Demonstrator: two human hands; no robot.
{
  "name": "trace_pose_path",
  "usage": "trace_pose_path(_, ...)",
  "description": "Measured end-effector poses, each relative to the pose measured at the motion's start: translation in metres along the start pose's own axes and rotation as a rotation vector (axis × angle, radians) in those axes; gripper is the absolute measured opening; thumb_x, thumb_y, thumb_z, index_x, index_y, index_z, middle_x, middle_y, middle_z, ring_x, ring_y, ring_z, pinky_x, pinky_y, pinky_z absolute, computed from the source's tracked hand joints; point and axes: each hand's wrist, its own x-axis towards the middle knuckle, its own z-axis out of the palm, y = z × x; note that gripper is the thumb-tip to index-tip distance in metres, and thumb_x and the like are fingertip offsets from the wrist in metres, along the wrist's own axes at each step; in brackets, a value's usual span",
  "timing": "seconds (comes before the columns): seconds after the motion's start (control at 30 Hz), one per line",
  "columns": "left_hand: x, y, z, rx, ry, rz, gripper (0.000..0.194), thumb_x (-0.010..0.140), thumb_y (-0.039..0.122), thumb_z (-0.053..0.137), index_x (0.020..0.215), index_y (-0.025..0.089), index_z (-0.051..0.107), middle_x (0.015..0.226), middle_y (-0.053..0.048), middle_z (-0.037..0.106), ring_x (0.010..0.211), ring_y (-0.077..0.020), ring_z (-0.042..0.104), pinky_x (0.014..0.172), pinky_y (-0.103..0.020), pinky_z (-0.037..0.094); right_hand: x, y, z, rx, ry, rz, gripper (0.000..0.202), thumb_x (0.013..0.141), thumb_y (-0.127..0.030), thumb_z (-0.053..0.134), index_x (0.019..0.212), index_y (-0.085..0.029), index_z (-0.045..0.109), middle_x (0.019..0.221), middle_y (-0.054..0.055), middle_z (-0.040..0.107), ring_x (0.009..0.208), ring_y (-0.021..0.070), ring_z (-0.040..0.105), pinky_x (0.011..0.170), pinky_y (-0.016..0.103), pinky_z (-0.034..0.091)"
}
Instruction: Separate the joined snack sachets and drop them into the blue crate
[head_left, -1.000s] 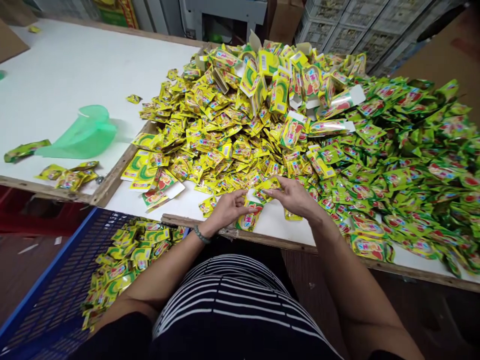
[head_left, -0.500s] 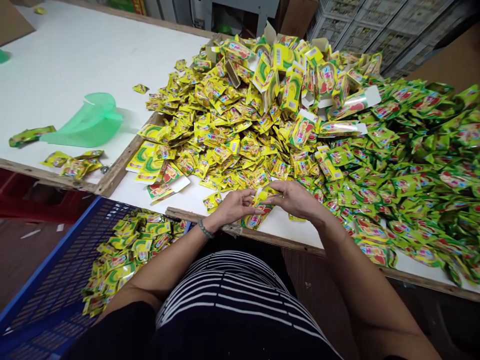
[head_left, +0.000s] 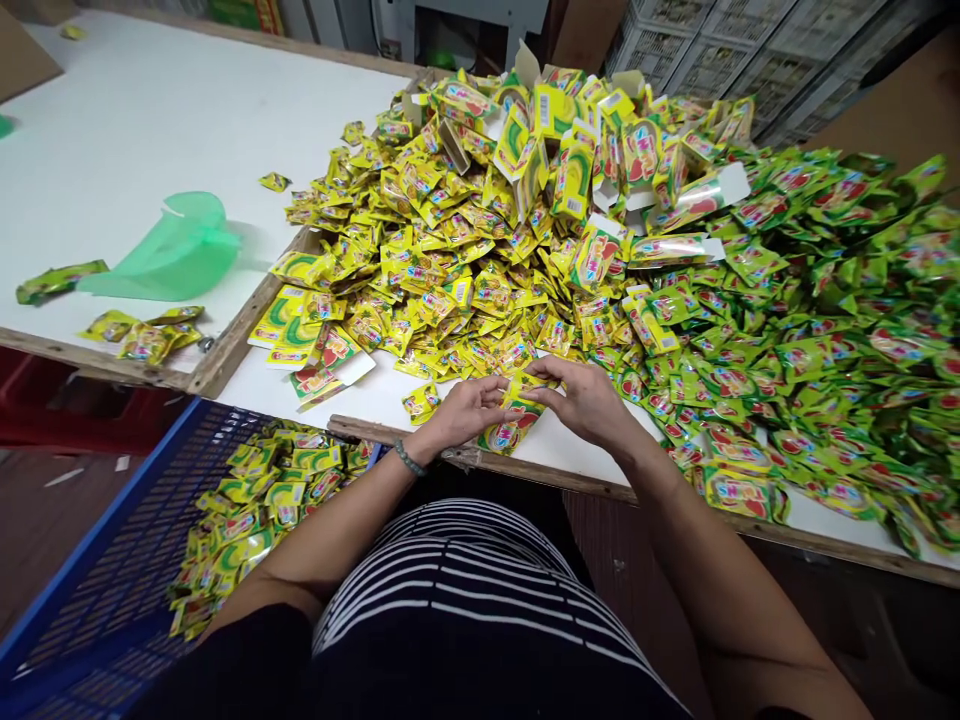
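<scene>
Both hands are pinched in close on one little watermelon-print carton (head_left: 510, 430): the left hand (head_left: 471, 408) has fingers nearly closed on its left side, the right hand (head_left: 581, 395) nips the yellow upper end between thumb and fingertips. It's right at the front edge of the tabletop (head_left: 409, 378), tilted against the wooden rim (head_left: 525, 468).

Label-wise, the lettering on a carton lying near the front edge, off to the right (head_left: 739, 492), looks like "TWINS", but it's small, so don't quote me. A couple of the open cartons heaped toward the back edge (head_left: 555, 110) have barcodes, too tiny to read. Writing on the yellow sachets (head_left: 442, 260) and green sachets (head_left: 817, 300) is mostly crumpled mush from here.

A second ago the hands were further apart, with the right one holding a yellow piece clear of the carton; now they've met over it. The green scoop (head_left: 169, 250) is sitting on the left section, as it was.

Fingers cover the carton's top, so can't tell if a sachet's tucked in. The left arm hides part of the blue basket (head_left: 142, 530), which the frame also cuts off.
</scene>
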Motion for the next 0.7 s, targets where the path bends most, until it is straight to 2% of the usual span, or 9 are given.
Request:
trace_pose_path(0.1,0.001,0.002,-0.001,0.059,-0.014,0.012,0.036,0.068,0.039,0.077,0.079,0.014,0.054,0.059,0.008,0.041,0.054,-0.0056,0.036,0.053,-0.020,0.030,0.002,0.001,0.001,-0.063,0.009,-0.003,0.009,0.082,-0.021,0.063,0.091,-0.020,0.065,0.087,0.006,0.071,0.081,0.0200,0.065,0.074,0.030,0.047)
trace_pose_path(0.2,0.000,0.008,-0.002,0.089,0.010,0.012,0.036,0.069,0.040,0.076,0.084,0.013,0.058,0.068,0.004,0.053,0.062,-0.0083,0.047,0.059,-0.021,0.039,0.003,-0.004,0.002,-0.077,-0.026,0.002,0.010,0.083,-0.018,0.061,0.092,-0.019,0.064,0.090,0.007,0.072,0.086,0.0199,0.066,0.076,0.029,0.046)
trace_pose_path(0.3,0.000,0.009,-0.005,0.127,0.086,-0.013,0.040,0.067,0.041,0.077,0.091,0.014,0.060,0.077,0.000,0.062,0.072,-0.0142,0.058,0.069,-0.027,0.048,0.004,-0.016,0.000,-0.064,-0.071,0.073,0.018,0.088,-0.018,0.054,0.105,-0.020,0.061,0.094,0.005,0.074,0.084,0.0169,0.068,0.074,0.026,0.045)
trace_pose_path(0.37,0.004,0.005,-0.008,0.110,0.083,-0.025,0.045,0.067,0.042,0.076,0.099,0.015,0.060,0.082,-0.002,0.066,0.080,-0.0184,0.063,0.077,-0.032,0.052,0.005,-0.025,0.001,-0.167,-0.121,0.113,0.026,0.091,-0.020,0.050,0.117,-0.020,0.056,0.087,0.006,0.074,0.078,0.0188,0.068,0.070,0.026,0.044)
trace_pose_path(0.5,0.006,-0.004,-0.012,0.061,0.047,-0.010,0.054,0.073,0.042,0.071,0.116,0.017,0.050,0.086,-0.004,0.070,0.087,-0.0217,0.068,0.087,-0.039,0.053,0.004,-0.036,0.010,-0.328,-0.182,0.132,0.034,0.092,-0.026,0.049,0.126,-0.019,0.050,0.080,0.008,0.072,0.075,0.0244,0.066,0.064,0.028,0.040)
trace_pose_path(0.6,0.002,-0.010,-0.011,0.095,0.141,0.047,0.053,0.077,0.037,0.068,0.118,0.021,0.038,0.088,-0.003,0.070,0.085,-0.0196,0.069,0.085,-0.037,0.054,0.002,-0.034,0.021,-0.315,-0.153,0.154,0.037,0.093,-0.024,0.046,0.129,-0.016,0.046,0.087,0.009,0.073,0.078,0.0251,0.065,0.069,0.030,0.040)
trace_pose_path(0.7,-0.003,-0.013,-0.009,0.175,0.217,0.083,0.048,0.081,0.037,0.064,0.115,0.023,0.034,0.091,-0.004,0.070,0.082,-0.0188,0.070,0.081,-0.036,0.055,0.001,-0.030,0.030,-0.272,-0.107,0.155,0.039,0.094,-0.022,0.043,0.132,-0.014,0.042,0.086,0.008,0.073,0.077,0.0237,0.065,0.075,0.032,0.041)
